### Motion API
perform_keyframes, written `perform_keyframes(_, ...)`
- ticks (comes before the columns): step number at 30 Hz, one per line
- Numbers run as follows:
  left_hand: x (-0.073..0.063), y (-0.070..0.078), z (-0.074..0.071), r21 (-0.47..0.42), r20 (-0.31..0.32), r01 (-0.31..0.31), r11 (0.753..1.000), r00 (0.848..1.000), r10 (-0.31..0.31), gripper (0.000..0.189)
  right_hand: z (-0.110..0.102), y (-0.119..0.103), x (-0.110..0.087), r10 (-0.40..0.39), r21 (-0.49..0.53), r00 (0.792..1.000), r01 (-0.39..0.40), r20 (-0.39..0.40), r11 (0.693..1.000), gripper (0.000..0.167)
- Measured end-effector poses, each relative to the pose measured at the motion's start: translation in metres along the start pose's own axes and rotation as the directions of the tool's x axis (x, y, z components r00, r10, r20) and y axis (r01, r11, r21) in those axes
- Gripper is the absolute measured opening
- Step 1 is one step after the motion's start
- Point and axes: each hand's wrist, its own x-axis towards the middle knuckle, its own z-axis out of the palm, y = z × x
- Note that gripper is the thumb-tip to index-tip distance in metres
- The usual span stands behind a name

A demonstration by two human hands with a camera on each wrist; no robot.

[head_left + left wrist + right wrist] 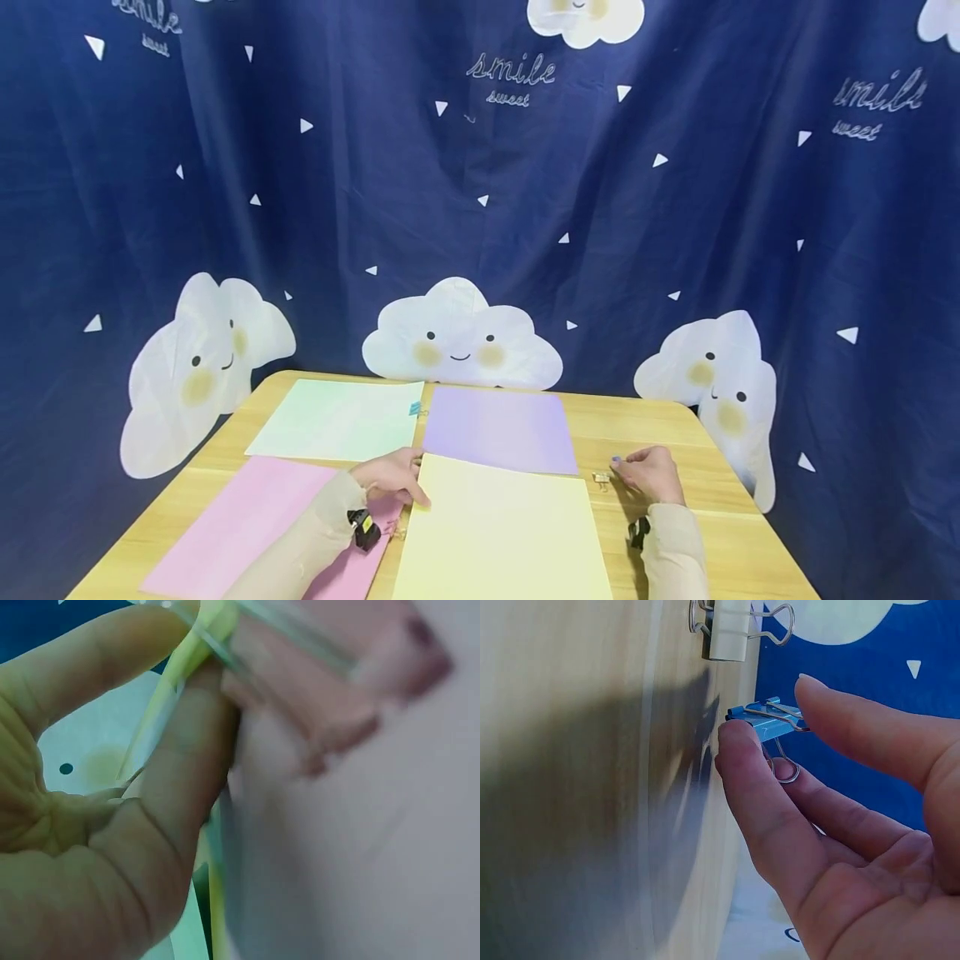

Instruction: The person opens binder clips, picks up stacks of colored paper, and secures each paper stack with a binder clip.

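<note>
My left hand [393, 475] pinches the upper left corner of the yellow paper [502, 533] between thumb and fingers. The paper's edge [180, 664] shows between them in the left wrist view. Over to the right, my right hand [654, 475] holds a small blue binder clip [769, 724] by the fingertips, above the table. Beside those fingertips a cream binder clip [602, 477] lies on the table. A pink binder clip [392, 528] sits at the right edge of the pink paper [247, 517], below my left hand; it looks large and blurred in the left wrist view.
Pale green paper [337, 421] with a teal binder clip [415, 408] on its right edge lies at the back left. Purple paper [498, 429] lies behind the yellow paper. The wooden table [630, 425] meets a dark blue curtain [405, 192] with clouds.
</note>
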Motion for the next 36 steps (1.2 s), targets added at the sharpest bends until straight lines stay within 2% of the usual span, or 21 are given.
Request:
perform_keyframes(7, -0.004, -0.006, -0.001, 0.045, -0.007, -0.018, 0.999, 1.0, 0.018, 0.046, 0.0, 0.0, -0.001, -0.002, -0.004, 1.0, 0.002, -0.003, 1.0, 0.035)
perform_keyframes(11, -0.007, -0.009, 0.0, 0.052, -0.008, -0.027, 0.998, 1.0, 0.027, 0.036, 0.0, 0.003, 0.0, 0.006, 0.012, 1.0, -0.006, -0.008, 1.0, 0.031)
perform_keyframes(14, -0.009, -0.01, 0.0, -0.028, 0.027, -0.038, 0.999, 0.999, 0.039, 0.046, 0.0, 0.005, 0.001, 0.002, 0.042, 1.0, -0.001, -0.006, 0.999, 0.029)
perform_keyframes(18, -0.012, -0.009, 0.001, -0.177, 0.095, -0.016, 0.984, 0.995, 0.033, 0.075, 0.0, 0.006, 0.001, -0.009, 0.06, 1.0, 0.01, -0.011, 0.998, 0.03)
perform_keyframes(23, -0.019, -0.008, 0.002, -0.222, 0.127, 0.024, 0.975, 0.992, 0.004, 0.101, -0.001, 0.005, 0.002, -0.011, 0.068, 1.0, 0.012, -0.014, 0.998, 0.032)
perform_keyframes(30, -0.025, -0.009, 0.006, -0.234, 0.156, -0.004, 0.972, 0.987, 0.042, 0.1, -0.001, 0.008, 0.004, 0.005, 0.16, 1.0, 0.0, -0.029, 0.987, 0.034)
perform_keyframes(36, -0.025, -0.011, 0.008, -0.277, 0.133, -0.023, 0.961, 0.989, 0.062, 0.094, 0.001, 0.01, 0.006, 0.023, 0.228, 0.999, -0.015, -0.031, 0.974, 0.04)
